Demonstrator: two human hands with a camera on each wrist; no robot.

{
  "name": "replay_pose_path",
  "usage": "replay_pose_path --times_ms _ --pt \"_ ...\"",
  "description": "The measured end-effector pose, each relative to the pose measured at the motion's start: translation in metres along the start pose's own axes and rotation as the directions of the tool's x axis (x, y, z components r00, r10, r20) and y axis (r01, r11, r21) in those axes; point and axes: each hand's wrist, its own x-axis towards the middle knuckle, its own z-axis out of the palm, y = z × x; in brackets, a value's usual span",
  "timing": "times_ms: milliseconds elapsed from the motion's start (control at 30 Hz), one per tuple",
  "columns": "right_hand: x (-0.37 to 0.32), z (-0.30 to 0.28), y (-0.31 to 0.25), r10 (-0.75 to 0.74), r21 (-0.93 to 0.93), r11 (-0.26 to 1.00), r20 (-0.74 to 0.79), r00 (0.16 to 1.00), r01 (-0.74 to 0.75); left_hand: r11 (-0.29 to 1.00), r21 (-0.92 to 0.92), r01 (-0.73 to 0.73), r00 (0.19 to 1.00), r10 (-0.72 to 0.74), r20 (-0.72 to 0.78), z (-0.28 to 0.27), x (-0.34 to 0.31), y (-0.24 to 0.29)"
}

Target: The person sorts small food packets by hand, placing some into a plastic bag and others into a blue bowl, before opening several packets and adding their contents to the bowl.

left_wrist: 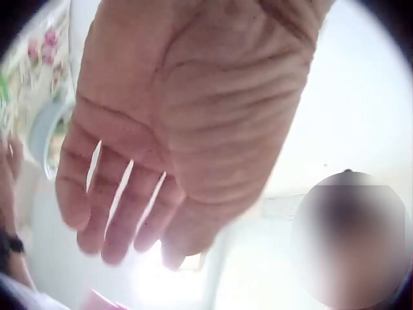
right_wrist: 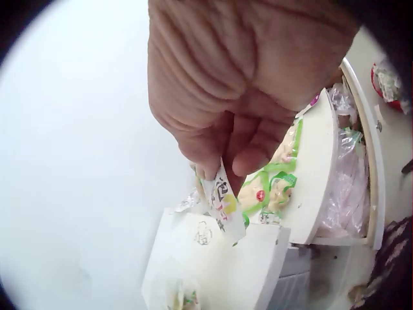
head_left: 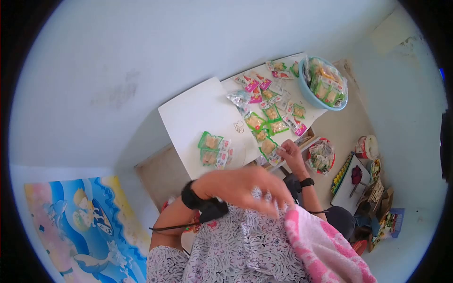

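Note:
My right hand (head_left: 293,158) pinches the corner of a small snack packet (head_left: 269,147) with a green border by the table's front edge. In the right wrist view, the white printed end of that packet (right_wrist: 224,205) sticks out below the thumb and fingers. My left hand (head_left: 245,186) is held in front of the patterned shirt, blurred in the head view. Its palm shows bare in the left wrist view, with the fingers (left_wrist: 116,206) extended and nothing held. A few green-edged packets (head_left: 210,148) lie on the left white tabletop (head_left: 198,113).
Several pink and green packets (head_left: 271,113) are spread over the right tabletop. A blue basin (head_left: 306,96) piled with packets stands at its far right. Below are an open drawer (right_wrist: 352,187) with plastic bags and a red-rimmed basin (head_left: 334,155). A pink towel (head_left: 325,245) hangs by the shirt.

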Motion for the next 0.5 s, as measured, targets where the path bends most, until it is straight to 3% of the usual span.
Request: replay_pose_path --times_ms 33,67,100,167,233,300,367,500 --pt "-0.003 0.003 -0.008 -0.014 0.044 0.999 0.010 1.000 0.014 0.990 0.073 0.124 0.975 -0.107 -0.195 -0.009 -0.016 -0.018" --pt "-0.004 0.004 -0.010 -0.020 0.088 0.996 0.020 1.000 0.018 0.936 0.137 0.325 0.867 -0.237 -0.438 -0.016 -0.029 -0.034" --pt "-0.006 0.005 -0.013 -0.014 0.133 0.991 0.024 1.000 0.011 0.841 0.148 0.521 0.687 -0.310 -0.657 -0.022 -0.042 -0.053" --pt "-0.009 0.008 -0.022 -0.004 0.219 0.976 0.036 0.999 -0.004 0.675 0.109 0.730 0.388 -0.277 -0.879 -0.024 -0.073 -0.105" --pt "-0.012 0.010 -0.028 0.011 0.248 0.968 0.056 0.998 -0.025 0.583 0.185 0.791 0.369 -0.212 -0.905 -0.013 -0.078 -0.134" --pt "-0.018 0.014 -0.033 0.036 0.260 0.964 0.093 0.995 -0.059 0.482 0.306 0.821 0.398 -0.100 -0.912 0.000 -0.077 -0.152" --pt "-0.022 0.020 -0.036 0.059 0.260 0.961 0.141 0.988 -0.094 0.349 0.472 0.810 0.484 0.058 -0.873 0.007 -0.071 -0.164" --pt "-0.023 0.029 -0.029 0.043 0.264 0.958 0.254 0.966 -0.112 0.226 0.457 0.860 0.482 -0.068 -0.874 0.001 -0.071 -0.162"
